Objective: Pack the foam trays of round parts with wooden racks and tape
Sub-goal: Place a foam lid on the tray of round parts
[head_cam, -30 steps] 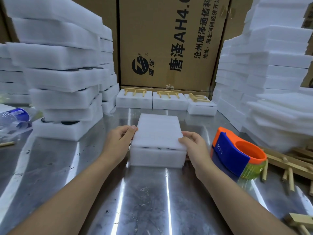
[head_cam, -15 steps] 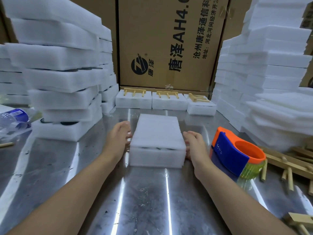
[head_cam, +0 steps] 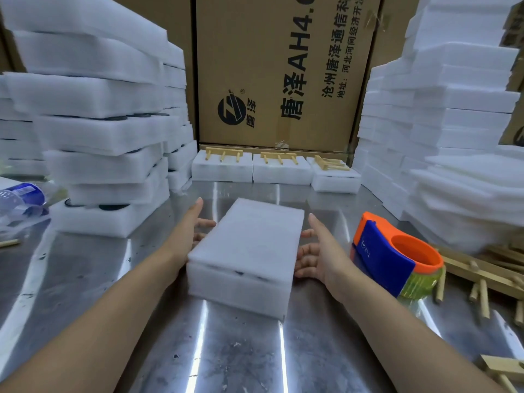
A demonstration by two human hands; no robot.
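Centrally, I logged a covered foam tray (head_cam: 243, 259) on the steel table (head_cam: 85, 279), left hand (head_cam: 187, 234) and right hand (head_cam: 317, 251) spread open beside it; foam stacks (head_cam: 93, 131) and cartons (head_cam: 283, 75) behind.

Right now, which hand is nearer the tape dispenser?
Right. The right hand sits between the foam stack and the tape dispenser; the left hand is across the stack, farther away.

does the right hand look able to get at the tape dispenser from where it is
Probably yes. The right hand is open beside the foam tray, and the tape dispenser stands just to its right on the metal table, with nothing between them.
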